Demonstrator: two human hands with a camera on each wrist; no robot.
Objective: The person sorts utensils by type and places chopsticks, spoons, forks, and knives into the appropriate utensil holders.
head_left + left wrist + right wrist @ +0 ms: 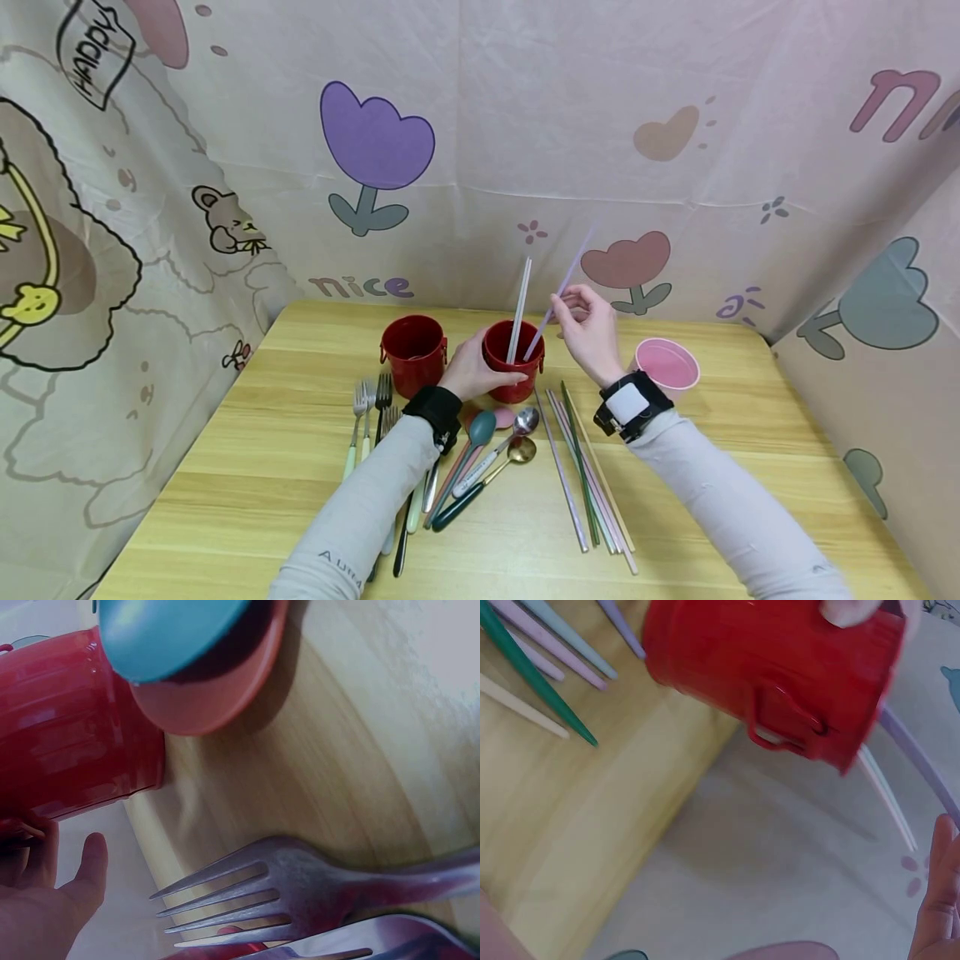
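In the head view, my left hand grips the right-hand red bucket, thumb across its front and fingers at its left side. Two pale chopsticks stand in that bucket, leaning a little. My right hand pinches a purple chopstick between thumb and fingers, its lower end inside the bucket mouth. In the right wrist view the same bucket shows its side handle, with the purple chopstick slanting from the mouth.
Another red bucket stands to the left, and a pink cup behind my right wrist. Forks lie at the left, spoons in the middle, several loose chopsticks at the right. A printed cloth hangs behind the table.
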